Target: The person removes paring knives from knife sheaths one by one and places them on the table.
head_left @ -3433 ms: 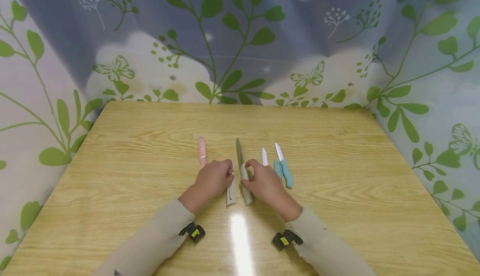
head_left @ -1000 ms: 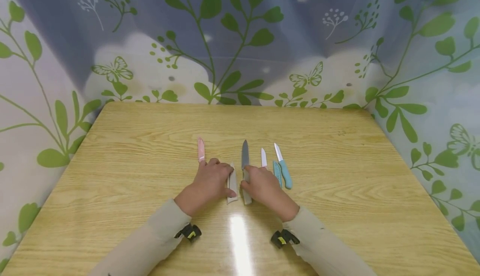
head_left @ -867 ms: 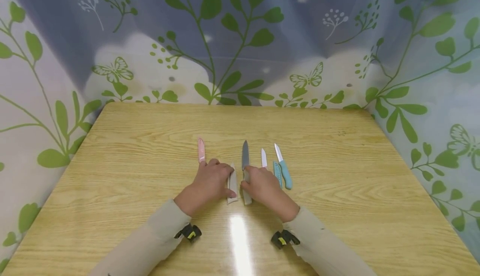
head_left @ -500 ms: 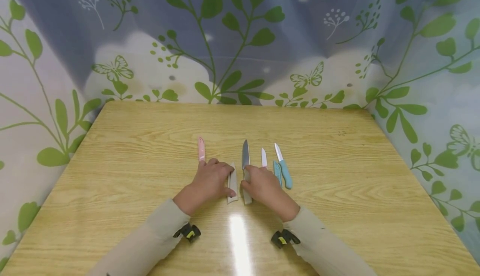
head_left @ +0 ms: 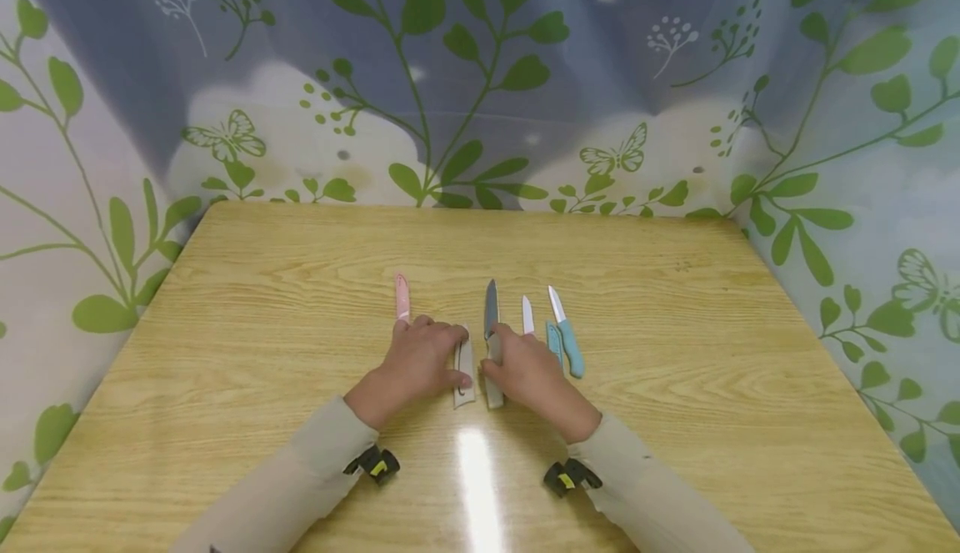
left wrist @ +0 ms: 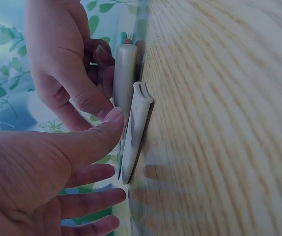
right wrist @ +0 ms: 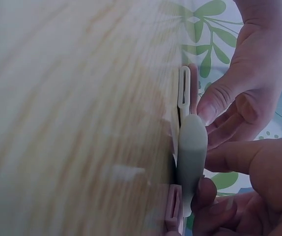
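A kitchen knife with a beige handle (head_left: 493, 386) lies on the table, its grey blade (head_left: 491, 307) pointing away from the person. My right hand (head_left: 528, 369) curves over that handle, thumb along the left side and bent fingers at the other side. Just left of the knife rests its beige sheath (head_left: 465, 369), slotted mouth toward the person. Above the sheath my left hand (head_left: 416, 361) straddles it with spread thumb and fingers. In the left wrist view the left fingers (left wrist: 92, 199) look straight and the thumb (left wrist: 101, 137) overlaps the sheath and handle area.
A pink sheath (head_left: 402, 294) lies beyond the left hand. Right of the beige knife are a white-bladed knife (head_left: 527, 315), partly covered by the right hand, a blue sheath (head_left: 554, 340) and a blue-handled knife (head_left: 572, 349). A leaf-patterned curtain (head_left: 480, 119) surrounds the wooden table (head_left: 675, 453).
Since the earliest frame the beige knife has shifted right and straightened. The left hand has uncurled over the sheath. Within the last half second, the left thumb and right index finger have moved slightly.
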A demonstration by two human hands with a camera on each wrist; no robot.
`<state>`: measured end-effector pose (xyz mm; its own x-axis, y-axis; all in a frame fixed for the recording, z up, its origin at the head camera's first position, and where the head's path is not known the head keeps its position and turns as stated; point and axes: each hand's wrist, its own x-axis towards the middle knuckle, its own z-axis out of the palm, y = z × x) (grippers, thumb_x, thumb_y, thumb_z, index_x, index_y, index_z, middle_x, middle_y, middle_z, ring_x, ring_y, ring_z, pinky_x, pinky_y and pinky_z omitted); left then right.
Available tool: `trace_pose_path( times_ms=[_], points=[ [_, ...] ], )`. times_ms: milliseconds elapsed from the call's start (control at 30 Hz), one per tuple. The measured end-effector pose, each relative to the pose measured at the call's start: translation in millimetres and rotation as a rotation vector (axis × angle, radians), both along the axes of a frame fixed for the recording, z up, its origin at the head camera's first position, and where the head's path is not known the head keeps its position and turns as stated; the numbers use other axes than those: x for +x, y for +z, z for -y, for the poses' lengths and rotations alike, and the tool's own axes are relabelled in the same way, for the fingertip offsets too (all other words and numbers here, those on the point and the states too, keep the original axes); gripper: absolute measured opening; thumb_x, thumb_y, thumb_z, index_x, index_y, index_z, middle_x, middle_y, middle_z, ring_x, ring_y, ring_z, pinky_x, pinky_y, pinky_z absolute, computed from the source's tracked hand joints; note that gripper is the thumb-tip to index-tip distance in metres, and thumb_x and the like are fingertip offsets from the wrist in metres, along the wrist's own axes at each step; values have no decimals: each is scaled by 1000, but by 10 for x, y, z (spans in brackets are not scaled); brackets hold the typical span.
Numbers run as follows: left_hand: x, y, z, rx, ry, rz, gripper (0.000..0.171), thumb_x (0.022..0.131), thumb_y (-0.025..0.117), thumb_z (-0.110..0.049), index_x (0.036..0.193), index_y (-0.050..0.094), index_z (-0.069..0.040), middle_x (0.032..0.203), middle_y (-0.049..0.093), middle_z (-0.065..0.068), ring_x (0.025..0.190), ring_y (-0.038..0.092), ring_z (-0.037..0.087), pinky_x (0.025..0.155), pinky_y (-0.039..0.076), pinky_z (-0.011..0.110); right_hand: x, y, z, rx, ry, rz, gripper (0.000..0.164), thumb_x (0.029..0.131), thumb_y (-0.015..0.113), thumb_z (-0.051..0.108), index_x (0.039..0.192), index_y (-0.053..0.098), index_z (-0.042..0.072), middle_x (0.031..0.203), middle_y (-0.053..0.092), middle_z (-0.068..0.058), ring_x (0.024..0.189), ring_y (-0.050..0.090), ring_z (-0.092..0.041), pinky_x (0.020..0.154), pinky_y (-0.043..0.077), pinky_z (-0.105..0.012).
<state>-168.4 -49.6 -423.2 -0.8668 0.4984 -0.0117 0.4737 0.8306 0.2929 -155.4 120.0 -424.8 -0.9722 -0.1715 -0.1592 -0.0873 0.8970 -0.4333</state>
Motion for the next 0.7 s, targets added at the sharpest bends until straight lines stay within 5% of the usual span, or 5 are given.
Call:
trace_pose_path(
  times_ms=[300,567,700],
  points=[
    [-7,-20,20,36,10,-20,62,76,76,-43,127,56,-13,124,62,12,113,51,36,90,36,57,16,17,1,-9,-4,2,59,90,64,30,140,40,9,90,68,-14,56,55,-18,40,43,-29],
    [-64,-7,89,92,76,-39,52,88,65,-42,131,52,-16,128,59,14,115,50,36,87,38,57,-24,38,80,-30,31,-62,58,89,64,29,138,42,8,59,59,-4,45,50,-15,37,37,-26],
    [-133,-8,152,101,110,-71,41,93,60,-36,128,54,-15,125,61,14,110,53,35,80,39,53,-50,63,135,-30,45,-80,57,88,66,31,135,44,7,58,55,0,45,49,-14,37,37,-26]
  ],
)
